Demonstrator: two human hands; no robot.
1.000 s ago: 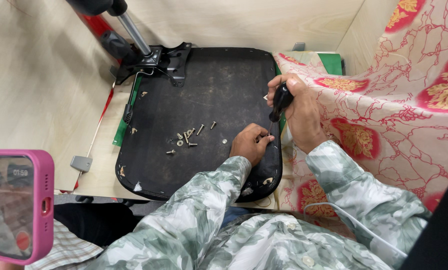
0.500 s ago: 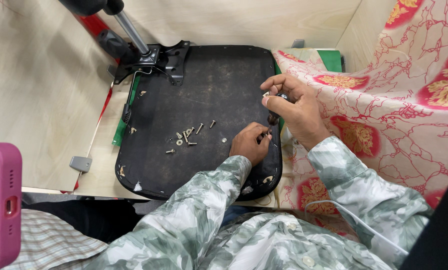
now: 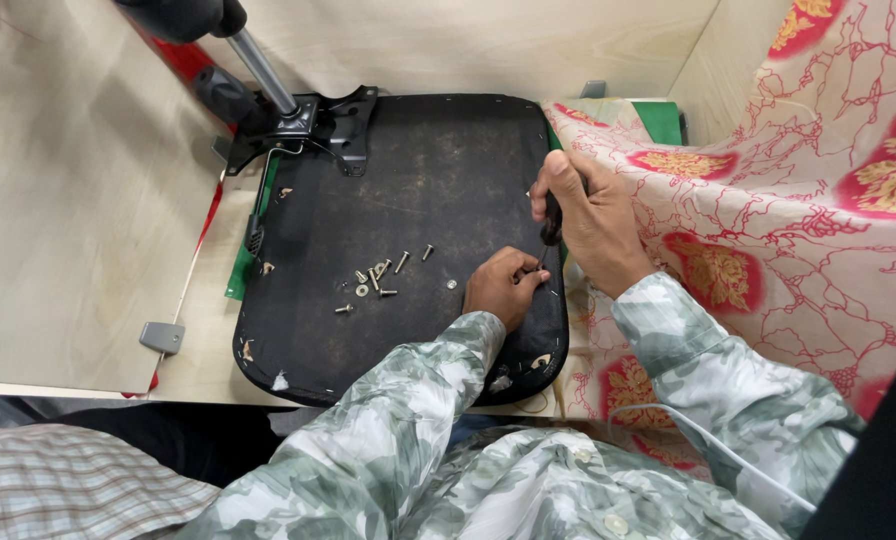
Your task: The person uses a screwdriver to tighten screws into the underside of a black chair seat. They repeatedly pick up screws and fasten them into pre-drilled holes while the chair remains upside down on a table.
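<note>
A black seat base panel [image 3: 398, 190] lies upside down on a pale wooden surface. My right hand [image 3: 593, 220] grips a black-handled screwdriver [image 3: 551, 222], held upright at the panel's right edge. Just below it, my left hand [image 3: 503, 285] rests with its fingers pinched at the screwdriver's tip; whether it holds a screw is hidden. Several loose screws [image 3: 380, 275] lie on the middle of the panel, left of my left hand.
A black metal chair mechanism [image 3: 313, 125] with a chrome gas cylinder [image 3: 260, 65] sits at the panel's far left corner. Red-and-cream floral cloth [image 3: 768, 220] covers the right side. A green sheet [image 3: 240, 270] shows under the panel's left edge. A grey bracket [image 3: 161, 337] lies at left.
My right hand has come down with the screwdriver toward my left hand. A pink phone at the lower left has left the view.
</note>
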